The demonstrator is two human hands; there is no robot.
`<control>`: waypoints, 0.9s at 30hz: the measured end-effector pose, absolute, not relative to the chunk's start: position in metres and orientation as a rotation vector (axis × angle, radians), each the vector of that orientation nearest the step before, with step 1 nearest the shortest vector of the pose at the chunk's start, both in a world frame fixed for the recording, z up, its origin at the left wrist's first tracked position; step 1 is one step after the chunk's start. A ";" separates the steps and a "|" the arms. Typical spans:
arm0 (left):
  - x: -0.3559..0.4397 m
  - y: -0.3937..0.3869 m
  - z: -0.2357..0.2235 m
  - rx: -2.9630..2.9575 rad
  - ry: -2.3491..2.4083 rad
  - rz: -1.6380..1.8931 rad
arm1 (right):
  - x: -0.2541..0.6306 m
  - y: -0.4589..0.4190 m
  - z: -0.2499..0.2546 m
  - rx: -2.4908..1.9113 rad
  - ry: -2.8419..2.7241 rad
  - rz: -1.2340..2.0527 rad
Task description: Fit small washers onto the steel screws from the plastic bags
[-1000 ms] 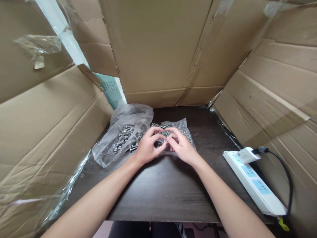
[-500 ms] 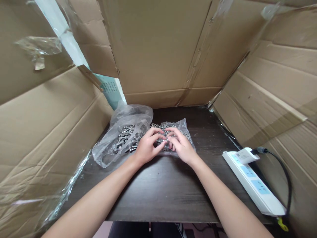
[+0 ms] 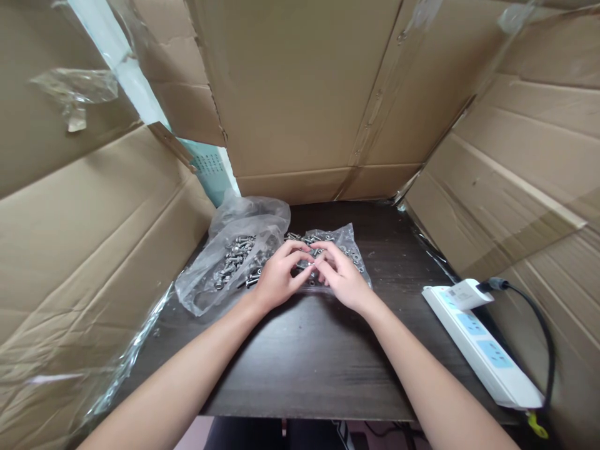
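My left hand (image 3: 284, 272) is closed in a pinch, thumb against fingertips, over the heap of metal hardware. My right hand (image 3: 341, 275) meets it fingertip to fingertip, also pinching. Between the fingertips shows a small silvery bolt (image 3: 311, 264), mostly covered by the fingers. Beneath both hands lies a flat clear plastic bag (image 3: 345, 232) with bolts and washers (image 3: 355, 256) on it. Left of my left hand, a larger crumpled clear bag (image 3: 194, 290) holds many loose bolts (image 3: 229, 265).
A white power strip (image 3: 490, 356) with a plug and black cable (image 3: 546, 331) lies at the right. Cardboard walls (image 3: 300, 94) enclose the dark wooden table (image 3: 309, 362) at the back and both sides. A pale green printed sheet (image 3: 209, 165) shows through a gap at back left.
My right fingers have closed in further around the bolt, so less of it shows. My left hand stays nearly where it was.
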State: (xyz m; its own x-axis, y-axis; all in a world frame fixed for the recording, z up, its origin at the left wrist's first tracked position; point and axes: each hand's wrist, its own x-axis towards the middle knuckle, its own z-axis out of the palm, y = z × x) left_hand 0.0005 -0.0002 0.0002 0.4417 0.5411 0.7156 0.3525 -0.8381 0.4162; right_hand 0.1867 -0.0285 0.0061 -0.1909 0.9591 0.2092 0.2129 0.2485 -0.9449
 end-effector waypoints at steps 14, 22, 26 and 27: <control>0.001 0.000 0.000 2.494 0.780 1.352 | 0.187 -0.030 0.008 -1.186 -1.673 0.856; 0.000 0.002 -0.001 2.470 0.790 1.366 | 0.186 -0.030 0.008 -1.159 -1.660 0.905; 0.001 0.001 -0.001 2.471 0.782 1.355 | 0.186 -0.030 0.008 -1.137 -1.680 0.917; 0.001 0.001 -0.001 2.471 0.780 1.346 | 0.186 -0.030 0.009 -1.174 -1.679 0.916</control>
State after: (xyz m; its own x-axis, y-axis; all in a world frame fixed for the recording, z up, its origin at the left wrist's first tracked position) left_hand 0.0008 0.0012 -0.0013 0.4392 0.5481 0.7118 0.3453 -0.8344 0.4295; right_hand 0.1865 -0.0296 0.0085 -0.1789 0.9546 0.2382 0.3168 0.2851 -0.9046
